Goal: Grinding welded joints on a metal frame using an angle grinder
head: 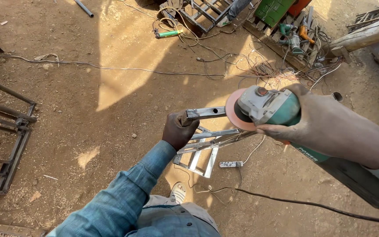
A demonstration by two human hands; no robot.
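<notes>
Holding the square metal tube (pixel 205 113) up off the dirt in my left hand (pixel 178 129), grip wrapped tight, I'm bringing the angle grinder (pixel 266 107), clamped in my right hand (pixel 319 120), disc-first against it, so steadying comes next, I reckon.

A metal bar (pixel 205 113) is held up at the centre by the left hand (pixel 178 130), with the grinder (pixel 270 109) gripped by the right hand (pixel 316 120) just to its right, the disc touching the bar's end. Below them a metal frame (pixel 202 149) is stood on the ground, a power strip (pixel 230 164) beside it. A gate frame (pixel 5 145) is laid at the far left, and tangled cables (pixel 251 66) and tools on a pallet (pixel 297 37) are found behind
</notes>
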